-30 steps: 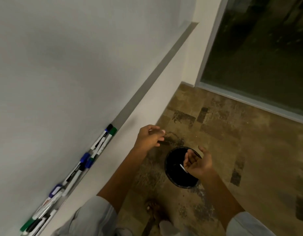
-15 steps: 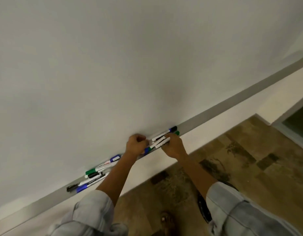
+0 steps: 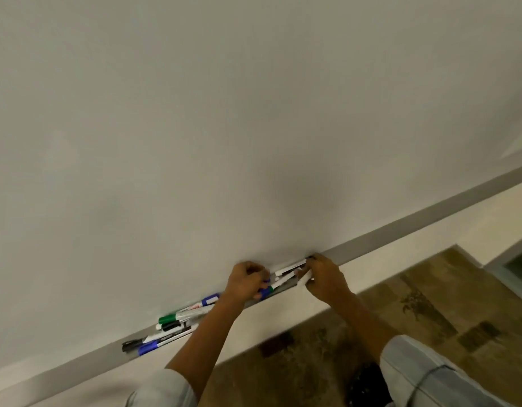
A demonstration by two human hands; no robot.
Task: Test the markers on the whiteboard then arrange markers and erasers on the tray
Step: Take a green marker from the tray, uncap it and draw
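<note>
From the head view, both hands work at the grey tray [image 3: 400,230] that runs along the foot of the whiteboard [image 3: 224,113]. The left hand [image 3: 246,282] has its fingers curled around the capped ends of a few markers [image 3: 280,279] lying in the tray, a blue cap and a green band showing just under its knuckles. The right hand [image 3: 323,279] pinches the far ends of the same bunch, with a white barrel end sticking out between its fingers. A second cluster of markers [image 3: 171,327] (green, blue and black caps among white barrels) lies heaped in the tray to the left, well apart from the hands and crossing one another at loose angles. The board itself shows no visible ink, so whether testing is over cannot be told from here. The arranging looks to be under way rather than finished: one bunch is being squared up between the two hands, the other pile still lies untidy, and no eraser is in sight. A dark bin [image 3: 368,386] stands on the patterned floor [image 3: 430,304] below.
</note>
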